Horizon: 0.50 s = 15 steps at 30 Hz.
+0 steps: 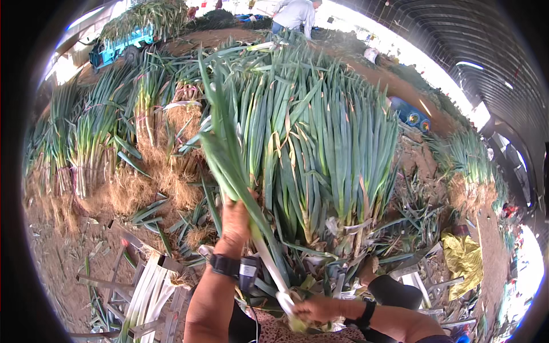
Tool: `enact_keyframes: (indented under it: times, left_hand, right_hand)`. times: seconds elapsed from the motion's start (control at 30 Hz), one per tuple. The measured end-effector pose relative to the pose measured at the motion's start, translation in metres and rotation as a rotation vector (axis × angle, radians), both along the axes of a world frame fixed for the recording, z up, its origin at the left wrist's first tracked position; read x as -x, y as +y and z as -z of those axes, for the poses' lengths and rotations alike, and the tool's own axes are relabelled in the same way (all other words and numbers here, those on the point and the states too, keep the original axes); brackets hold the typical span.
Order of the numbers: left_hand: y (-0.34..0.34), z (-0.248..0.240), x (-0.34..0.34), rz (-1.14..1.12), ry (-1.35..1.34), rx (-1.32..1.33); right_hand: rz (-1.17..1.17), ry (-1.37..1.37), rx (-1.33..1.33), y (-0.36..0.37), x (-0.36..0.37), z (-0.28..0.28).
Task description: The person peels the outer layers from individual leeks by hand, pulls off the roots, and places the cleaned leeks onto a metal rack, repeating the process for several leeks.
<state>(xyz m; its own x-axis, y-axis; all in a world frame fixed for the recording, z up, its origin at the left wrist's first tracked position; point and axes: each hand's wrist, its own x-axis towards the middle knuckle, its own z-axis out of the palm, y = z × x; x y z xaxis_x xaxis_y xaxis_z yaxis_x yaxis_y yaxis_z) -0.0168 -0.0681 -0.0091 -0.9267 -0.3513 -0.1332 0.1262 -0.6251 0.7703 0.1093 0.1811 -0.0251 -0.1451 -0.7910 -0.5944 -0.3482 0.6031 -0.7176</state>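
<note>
A long green onion [264, 251] slants across the middle, its green leaves up and its white shank down toward my lap. My left hand [235, 218] is closed around it where the leaves begin. Down at the white end, my right hand [314, 309] is closed on the shank, with pale outer layers bunched at its fingers; the exact grip is blurred. Just beyond my hands stands a dense pile of green onions [326, 148], leaves upward. Several bare white-shanked onions [143, 294] lie on a metal rack [171, 306] to my left.
Tied bundles of rooted onions [94, 148] line the left. More bundles [472, 166] stand at right, near a yellow sack [462, 263]. Cut leaves litter the ground. A person [294, 16] bends at the back, and a blue cart [123, 47] loaded with leaves stands far left.
</note>
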Motion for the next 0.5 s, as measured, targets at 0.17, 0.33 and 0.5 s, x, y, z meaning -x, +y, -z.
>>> enact_keyframes:
  times: [0.17,0.33,0.5]
  left_hand:
    - [-0.014,-0.02,-0.005,-0.085,-0.057,0.036]
    - [-0.043,-0.007,-0.004,-0.369,-0.161,0.002]
    - [-0.053,-0.02,-0.004,-0.426,-0.305,0.048]
  right_hand:
    - [0.013,-0.015,-0.089,0.081,-0.023,0.083]
    - [0.039,0.264,-0.013,0.065,-0.021,0.036]
    - [0.027,-0.011,-0.22,0.079,-0.005,0.049]
